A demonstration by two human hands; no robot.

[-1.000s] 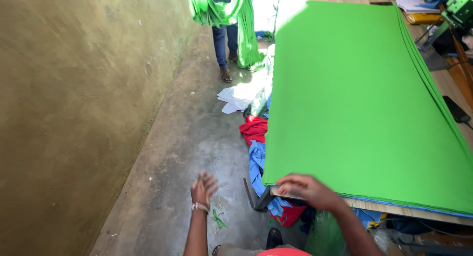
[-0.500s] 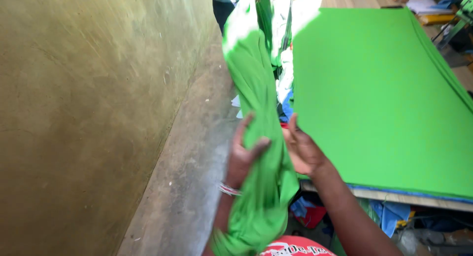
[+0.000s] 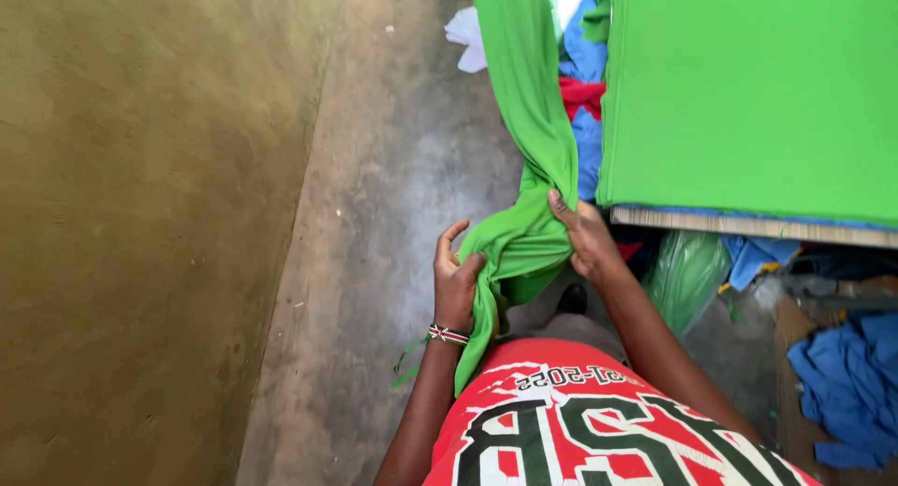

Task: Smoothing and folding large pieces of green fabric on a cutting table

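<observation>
Bare concrete floor (image 3: 374, 215) runs between a mud-brown wall and the cloth-covered surface (image 3: 748, 93) on the right. Near it, the left hand (image 3: 456, 285) and right hand (image 3: 585, 233) both clutch a long, soft bright-green cloth (image 3: 524, 168); limp and light, it seems best gathered in bunches.

Wooden table (image 3: 748, 228), right side: top covered edge to edge by flat green cloth (image 3: 748, 84), blue layer just showing beneath at the front edge. Grey concrete floor (image 3: 393, 215) alongside: white scrap (image 3: 465, 37), blue cloth (image 3: 847, 383), green bag (image 3: 687, 271).
</observation>
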